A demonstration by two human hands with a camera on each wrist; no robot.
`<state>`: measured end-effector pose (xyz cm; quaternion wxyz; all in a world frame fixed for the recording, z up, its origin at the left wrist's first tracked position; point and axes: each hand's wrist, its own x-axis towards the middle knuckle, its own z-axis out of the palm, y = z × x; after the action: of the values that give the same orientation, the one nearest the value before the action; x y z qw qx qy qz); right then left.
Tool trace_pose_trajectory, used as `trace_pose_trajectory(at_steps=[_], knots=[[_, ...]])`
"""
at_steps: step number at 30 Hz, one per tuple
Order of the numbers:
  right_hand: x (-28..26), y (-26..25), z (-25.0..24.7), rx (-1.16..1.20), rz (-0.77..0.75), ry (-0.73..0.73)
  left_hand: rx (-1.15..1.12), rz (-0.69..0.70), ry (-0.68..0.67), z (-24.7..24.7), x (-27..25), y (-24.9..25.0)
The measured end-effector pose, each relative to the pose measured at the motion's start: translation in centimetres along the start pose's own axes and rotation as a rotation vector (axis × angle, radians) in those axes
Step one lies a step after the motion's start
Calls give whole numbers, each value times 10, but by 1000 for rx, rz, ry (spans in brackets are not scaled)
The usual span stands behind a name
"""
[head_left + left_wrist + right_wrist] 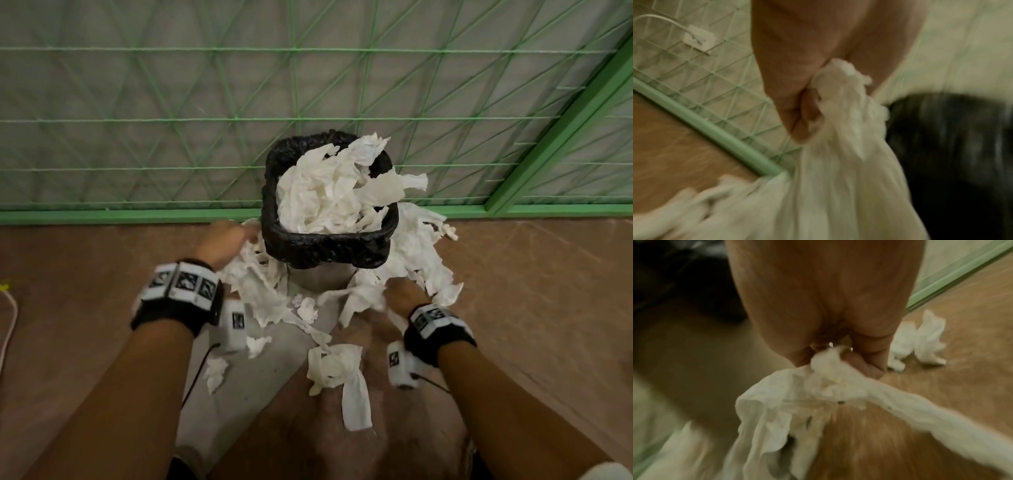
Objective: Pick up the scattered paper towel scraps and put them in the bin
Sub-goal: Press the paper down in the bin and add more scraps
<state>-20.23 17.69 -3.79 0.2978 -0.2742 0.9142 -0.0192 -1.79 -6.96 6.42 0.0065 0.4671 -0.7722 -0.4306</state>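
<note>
The bin (329,246), lined in black, stands against the green mesh fence (137,120) and is heaped with white scraps (329,192); more scraps (263,291) lie on the floor (531,291) round its base and nearer the person. The left hand (222,243) is curled round a bunch of paper (840,116) left of the bin; the right hand (406,291) pinches a torn strip (830,382) just in front of it.

Crinkled matt white paper towel scraps (260,291), glossy wrinkled black plastic bin liner (325,245), green-painted mesh fence (171,102)
</note>
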Motion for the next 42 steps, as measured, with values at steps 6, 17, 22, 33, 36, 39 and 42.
trace_pose_trajectory(at_steps=[6,17,22,33,36,39,42], knots=[[16,37,-100,397,150,265,183,263,-277,-75,-50,90],[-56,-19,-230,1184,-286,647,-284,473,179,-82,-39,132],[-91,-77,-262,1128,-657,902,-416,580,496,-25,-29,149],[-26,-107,-174,340,-400,442,-93,-67,111,15,-15,48],[-14,-82,-167,288,-255,471,-50,-5,109,22,-13,48],[-8,-61,-158,367,-189,340,43,56,158,21,-3,59],[-4,-53,-154,536,-243,328,58,85,125,17,7,69]])
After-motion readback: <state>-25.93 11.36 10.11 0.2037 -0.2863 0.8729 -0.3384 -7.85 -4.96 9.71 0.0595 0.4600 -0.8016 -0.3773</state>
